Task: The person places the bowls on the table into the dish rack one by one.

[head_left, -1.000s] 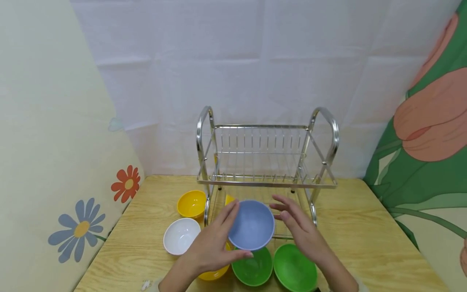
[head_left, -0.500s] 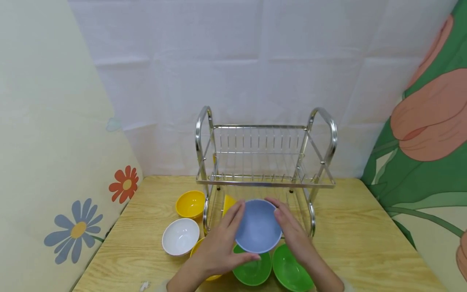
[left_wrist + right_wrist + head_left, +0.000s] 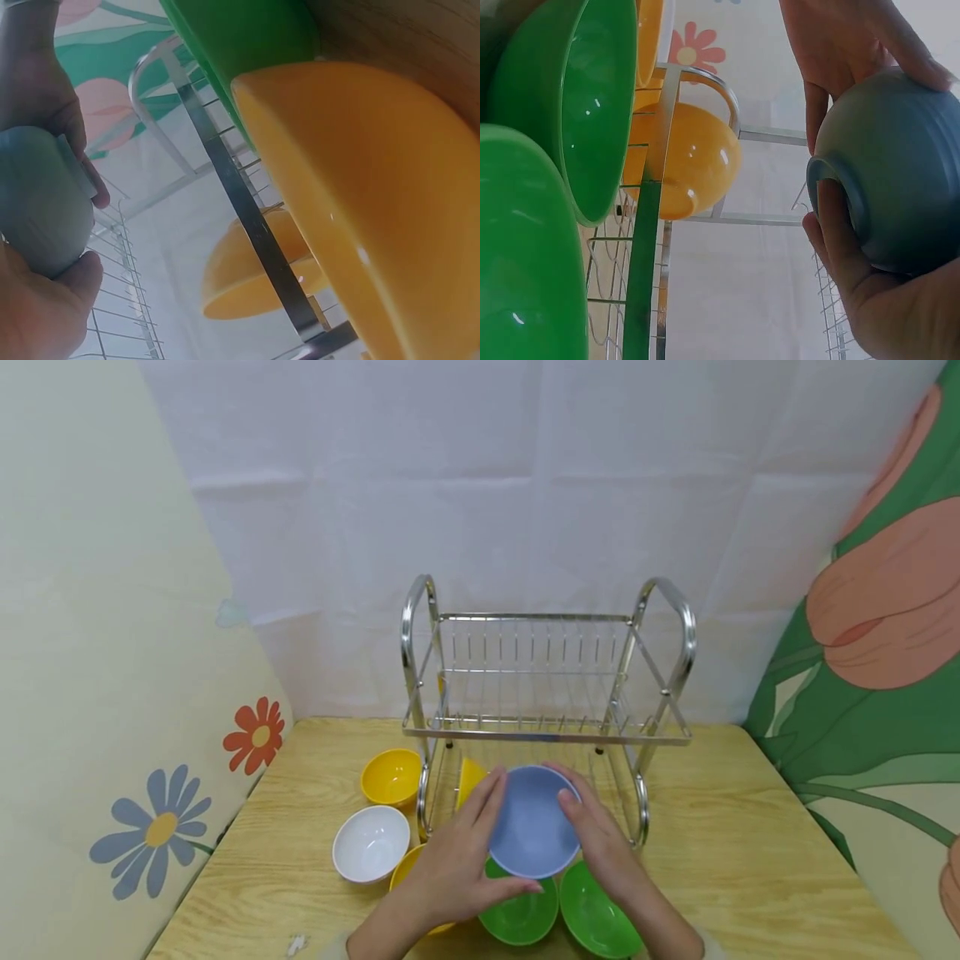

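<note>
Our right hand (image 3: 604,843) had just joined our left hand (image 3: 457,867) in gripping the blue bowl (image 3: 535,823), probably making the hold steadier.

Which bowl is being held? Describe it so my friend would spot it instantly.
Find the two-tier metal rack on the wooden table. In front of it, a left hand and right hand hold the blue bowl. Unlike the nearby green bowls, yellow bowls and white bowl, it alone is blue and held.
</note>
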`<state>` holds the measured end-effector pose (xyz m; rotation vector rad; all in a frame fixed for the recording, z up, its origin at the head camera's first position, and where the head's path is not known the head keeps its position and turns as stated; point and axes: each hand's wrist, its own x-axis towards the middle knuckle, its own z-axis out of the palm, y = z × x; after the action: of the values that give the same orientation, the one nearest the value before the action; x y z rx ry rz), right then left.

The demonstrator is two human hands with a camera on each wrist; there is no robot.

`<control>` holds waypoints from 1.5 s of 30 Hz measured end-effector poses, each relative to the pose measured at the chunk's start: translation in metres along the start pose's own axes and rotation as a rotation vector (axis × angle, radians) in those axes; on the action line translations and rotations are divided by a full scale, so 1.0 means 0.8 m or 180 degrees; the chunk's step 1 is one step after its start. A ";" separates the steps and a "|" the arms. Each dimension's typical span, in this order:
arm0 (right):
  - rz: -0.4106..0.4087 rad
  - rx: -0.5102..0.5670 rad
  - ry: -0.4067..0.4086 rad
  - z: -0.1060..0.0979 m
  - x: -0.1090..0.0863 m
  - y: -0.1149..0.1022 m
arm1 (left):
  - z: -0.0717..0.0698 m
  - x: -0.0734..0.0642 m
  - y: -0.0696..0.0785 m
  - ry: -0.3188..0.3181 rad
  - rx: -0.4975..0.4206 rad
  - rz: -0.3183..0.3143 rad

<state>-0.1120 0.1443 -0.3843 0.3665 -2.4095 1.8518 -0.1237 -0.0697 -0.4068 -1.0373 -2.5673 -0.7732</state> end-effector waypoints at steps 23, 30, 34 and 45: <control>-0.0467 -0.1230 0.0164 -0.006 0.021 -0.009 | -0.028 -0.009 -0.018 0.0979 0.0132 0.0508; -0.0434 -0.1610 0.0219 -0.012 0.035 -0.006 | -0.060 -0.004 -0.036 0.1870 0.0380 0.1118; -0.0338 -0.1735 0.0175 -0.014 0.042 -0.002 | -0.085 0.000 -0.043 0.2094 0.0434 0.1247; -0.0244 -0.2036 0.0111 -0.011 0.063 0.005 | -0.146 0.022 -0.049 0.2451 0.0761 0.1208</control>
<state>-0.1624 0.1467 -0.3751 0.3523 -2.7323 0.9587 -0.1585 -0.1501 -0.3182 -0.8808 -1.6982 -0.5871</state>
